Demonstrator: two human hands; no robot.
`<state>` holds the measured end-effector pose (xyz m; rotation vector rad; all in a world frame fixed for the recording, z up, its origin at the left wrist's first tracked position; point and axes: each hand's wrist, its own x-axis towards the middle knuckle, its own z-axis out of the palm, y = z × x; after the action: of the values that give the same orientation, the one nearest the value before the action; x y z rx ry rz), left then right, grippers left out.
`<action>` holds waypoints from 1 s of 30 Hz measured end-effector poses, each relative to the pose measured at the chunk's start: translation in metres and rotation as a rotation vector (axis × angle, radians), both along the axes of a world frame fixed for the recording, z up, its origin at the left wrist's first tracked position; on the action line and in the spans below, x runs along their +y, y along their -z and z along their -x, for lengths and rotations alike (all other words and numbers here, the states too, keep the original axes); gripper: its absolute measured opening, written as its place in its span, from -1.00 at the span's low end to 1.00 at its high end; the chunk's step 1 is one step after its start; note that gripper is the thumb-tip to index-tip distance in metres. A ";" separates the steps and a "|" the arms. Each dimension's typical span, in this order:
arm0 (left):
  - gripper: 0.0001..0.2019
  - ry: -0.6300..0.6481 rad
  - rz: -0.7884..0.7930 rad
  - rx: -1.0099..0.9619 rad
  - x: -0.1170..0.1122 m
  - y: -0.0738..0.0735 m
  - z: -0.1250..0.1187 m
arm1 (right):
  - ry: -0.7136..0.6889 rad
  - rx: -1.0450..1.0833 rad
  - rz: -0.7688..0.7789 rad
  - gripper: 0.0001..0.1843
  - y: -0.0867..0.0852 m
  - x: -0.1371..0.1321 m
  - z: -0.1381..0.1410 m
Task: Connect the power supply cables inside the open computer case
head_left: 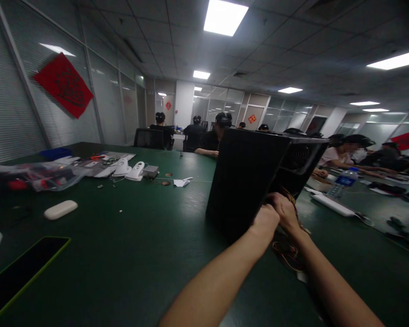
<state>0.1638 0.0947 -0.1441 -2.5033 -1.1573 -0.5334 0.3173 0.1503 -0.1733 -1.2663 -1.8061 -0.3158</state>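
A black computer case (247, 181) stands on the green table, its open side turned to the right. Inside its upper part a round fan grille (299, 156) shows. My left hand (267, 219) is closed at the near edge of the case; its fingertips are hidden. Just right of it, touching it, my right hand (285, 210) is closed too, by a bundle of thin coloured cables (289, 196). What either hand grips cannot be made out. More loose cables (288, 256) hang below my wrists, with a pale connector (301, 276) at their end.
On the left of the table (150, 268) lie a phone (23, 277), a white oval case (60, 210), a plastic bag (44, 175) and white devices (135, 171). A water bottle (342, 182) and a white bar (334, 204) are at right. Several people sit beyond.
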 end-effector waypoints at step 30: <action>-0.73 0.096 -0.059 0.267 -0.005 -0.032 0.245 | 0.117 -0.506 -0.449 -0.55 0.008 -0.048 0.104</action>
<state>-0.0810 0.0895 -0.1126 -2.4955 -0.9125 -0.2421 0.2132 0.1025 -0.1817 -1.0245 -1.9192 -1.1241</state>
